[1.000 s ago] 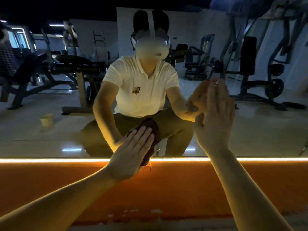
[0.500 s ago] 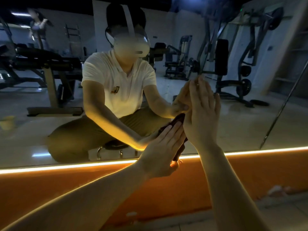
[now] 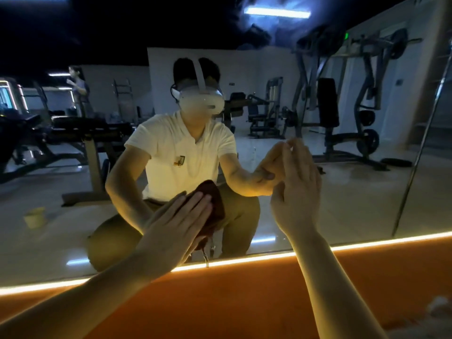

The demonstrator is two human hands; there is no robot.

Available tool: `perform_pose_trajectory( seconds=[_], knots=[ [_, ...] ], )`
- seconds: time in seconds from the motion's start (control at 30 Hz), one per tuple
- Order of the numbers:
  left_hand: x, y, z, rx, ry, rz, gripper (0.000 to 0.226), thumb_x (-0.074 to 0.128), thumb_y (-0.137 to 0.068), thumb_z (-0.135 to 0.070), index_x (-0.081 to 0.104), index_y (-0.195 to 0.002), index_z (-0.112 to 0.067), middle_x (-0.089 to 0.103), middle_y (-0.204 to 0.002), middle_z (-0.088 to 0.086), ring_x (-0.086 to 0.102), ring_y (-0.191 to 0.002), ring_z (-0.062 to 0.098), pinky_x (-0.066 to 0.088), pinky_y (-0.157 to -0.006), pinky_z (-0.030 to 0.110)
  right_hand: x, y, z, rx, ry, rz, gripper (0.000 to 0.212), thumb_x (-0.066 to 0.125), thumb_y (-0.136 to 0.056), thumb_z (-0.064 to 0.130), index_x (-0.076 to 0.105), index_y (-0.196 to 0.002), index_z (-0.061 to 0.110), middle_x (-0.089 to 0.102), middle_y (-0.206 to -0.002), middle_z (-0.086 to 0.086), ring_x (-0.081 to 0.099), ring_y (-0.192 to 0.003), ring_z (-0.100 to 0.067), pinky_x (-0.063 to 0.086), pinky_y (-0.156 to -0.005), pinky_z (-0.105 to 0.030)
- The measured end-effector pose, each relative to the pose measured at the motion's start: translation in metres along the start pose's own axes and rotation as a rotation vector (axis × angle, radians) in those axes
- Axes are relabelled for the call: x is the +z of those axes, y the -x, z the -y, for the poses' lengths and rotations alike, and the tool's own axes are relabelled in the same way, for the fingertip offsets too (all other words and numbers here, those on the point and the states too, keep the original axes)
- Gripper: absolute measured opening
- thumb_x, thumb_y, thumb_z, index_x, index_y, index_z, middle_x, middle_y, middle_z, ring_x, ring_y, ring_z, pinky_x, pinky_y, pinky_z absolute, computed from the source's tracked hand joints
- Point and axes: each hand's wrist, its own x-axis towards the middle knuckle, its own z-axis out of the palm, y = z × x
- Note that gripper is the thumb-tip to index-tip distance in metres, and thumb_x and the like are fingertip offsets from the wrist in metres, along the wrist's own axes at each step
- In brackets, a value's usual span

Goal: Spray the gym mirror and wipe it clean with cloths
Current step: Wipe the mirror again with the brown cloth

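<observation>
The gym mirror point(image 3: 354, 196) fills most of the view and reflects me crouching in front of it. My left hand point(image 3: 178, 221) lies flat, fingers together, pressing a dark red cloth point(image 3: 212, 201) against the lower glass. The cloth bulges out above and to the right of the fingers, and a tail of it hangs toward the light strip. My right hand point(image 3: 297, 189) is pressed flat on the glass to the right, fingers up, with nothing visible in it. No spray bottle is in view.
A glowing light strip point(image 3: 367, 244) runs along the mirror's bottom edge above an orange wall band point(image 3: 244, 302). A vertical mirror seam point(image 3: 415, 162) stands at the right. Reflected: weight machines, benches, a small cup point(image 3: 34, 216) on the floor, another person far left.
My left hand slid the cloth left and slightly up, away from my right hand. The right hand stayed planted on the glass. My head view lifted, showing more ceiling.
</observation>
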Motion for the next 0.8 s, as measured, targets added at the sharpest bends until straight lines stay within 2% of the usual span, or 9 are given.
perform_pose_trajectory(
  seconds=[0.1, 0.17, 0.27, 0.37, 0.47, 0.57, 0.63, 0.73, 0.8],
  knots=[
    [0.01, -0.009, -0.013, 0.0, -0.115, 0.109, 0.078, 0.041, -0.104, -0.043, 0.013, -0.163, 0.0, -0.003, -0.174, 0.017, 0.002, -0.162, 0.031, -0.004, -0.131, 0.046, 0.0, -0.004, -0.019, 0.133, -0.041, -0.024, 0.073, 0.036, -0.092, 0.018, 0.022, -0.164, 0.016, 0.016, -0.171, -0.011, 0.013, -0.159, -0.028, 0.027, -0.122, -0.059],
    [0.013, -0.048, -0.042, -0.052, -0.046, 0.181, 0.081, 0.04, -0.105, -0.051, 0.011, -0.163, -0.001, -0.009, -0.173, 0.019, -0.005, -0.161, 0.033, -0.007, -0.13, 0.046, -0.004, -0.007, -0.027, 0.132, -0.079, -0.001, 0.072, 0.041, -0.095, 0.014, 0.021, -0.164, 0.017, 0.015, -0.172, -0.01, 0.012, -0.159, -0.028, 0.027, -0.122, -0.061],
    [0.036, -0.099, -0.095, -0.021, 0.022, 0.199, 0.08, 0.044, -0.106, -0.05, 0.012, -0.163, -0.003, 0.0, -0.17, 0.02, -0.011, -0.16, 0.034, -0.012, -0.129, 0.046, -0.004, -0.006, -0.032, 0.126, -0.089, 0.031, 0.068, 0.031, -0.097, 0.029, 0.025, -0.164, 0.019, 0.014, -0.172, -0.006, 0.01, -0.159, -0.028, 0.023, -0.124, -0.06],
    [0.048, -0.124, -0.12, 0.076, -0.035, 0.221, 0.086, 0.055, -0.101, -0.042, 0.009, -0.162, -0.004, 0.013, -0.171, 0.018, 0.002, -0.16, 0.035, -0.009, -0.13, 0.048, -0.008, -0.009, -0.032, 0.143, -0.101, 0.032, 0.069, 0.022, -0.094, 0.032, 0.027, -0.162, 0.025, 0.018, -0.171, -0.004, 0.013, -0.159, -0.026, 0.026, -0.124, -0.058],
    [0.042, -0.113, -0.092, 0.173, -0.121, 0.22, 0.09, 0.068, -0.088, -0.035, 0.021, -0.158, -0.005, 0.026, -0.166, 0.014, 0.019, -0.155, 0.032, -0.007, -0.13, 0.047, -0.008, -0.01, -0.032, 0.11, -0.125, -0.028, 0.063, 0.024, -0.097, 0.029, 0.035, -0.159, 0.022, 0.028, -0.168, -0.009, 0.023, -0.156, -0.033, 0.033, -0.118, -0.062],
    [0.033, -0.079, -0.032, 0.188, -0.13, 0.162, 0.089, 0.067, -0.093, -0.033, 0.019, -0.162, -0.006, 0.012, -0.172, 0.015, 0.01, -0.16, 0.031, -0.002, -0.131, 0.046, -0.003, -0.013, -0.032, 0.09, -0.147, -0.059, 0.06, 0.027, -0.099, 0.033, 0.033, -0.158, 0.024, 0.03, -0.167, -0.012, 0.025, -0.154, -0.037, 0.033, -0.117, -0.063],
    [0.009, -0.071, 0.011, 0.085, -0.133, 0.177, 0.094, 0.069, -0.091, -0.027, 0.011, -0.162, -0.007, 0.008, -0.172, 0.015, 0.002, -0.161, 0.031, 0.003, -0.131, 0.051, 0.001, -0.013, -0.029, 0.098, -0.139, -0.095, 0.061, 0.03, -0.098, 0.028, 0.031, -0.159, 0.023, 0.029, -0.167, -0.014, 0.025, -0.154, -0.038, 0.033, -0.117, -0.064],
    [-0.043, -0.096, 0.058, -0.125, -0.195, 0.133, 0.084, 0.064, -0.095, -0.023, 0.012, -0.157, -0.001, 0.025, -0.166, 0.026, 0.014, -0.158, 0.038, 0.012, -0.128, 0.056, 0.013, -0.01, -0.017, 0.167, -0.093, -0.112, 0.062, 0.034, -0.099, 0.024, 0.032, -0.16, 0.014, 0.023, -0.169, -0.015, 0.02, -0.156, -0.036, 0.03, -0.12, -0.062],
    [-0.059, -0.126, 0.062, -0.299, -0.165, 0.047, 0.075, 0.054, -0.101, -0.024, 0.015, -0.159, 0.002, 0.025, -0.166, 0.028, 0.017, -0.157, 0.038, 0.012, -0.128, 0.054, 0.017, -0.007, -0.011, 0.194, -0.073, -0.081, 0.066, 0.034, -0.098, 0.025, 0.025, -0.162, 0.013, 0.018, -0.171, -0.015, 0.014, -0.158, -0.035, 0.026, -0.122, -0.06]
  ],
)
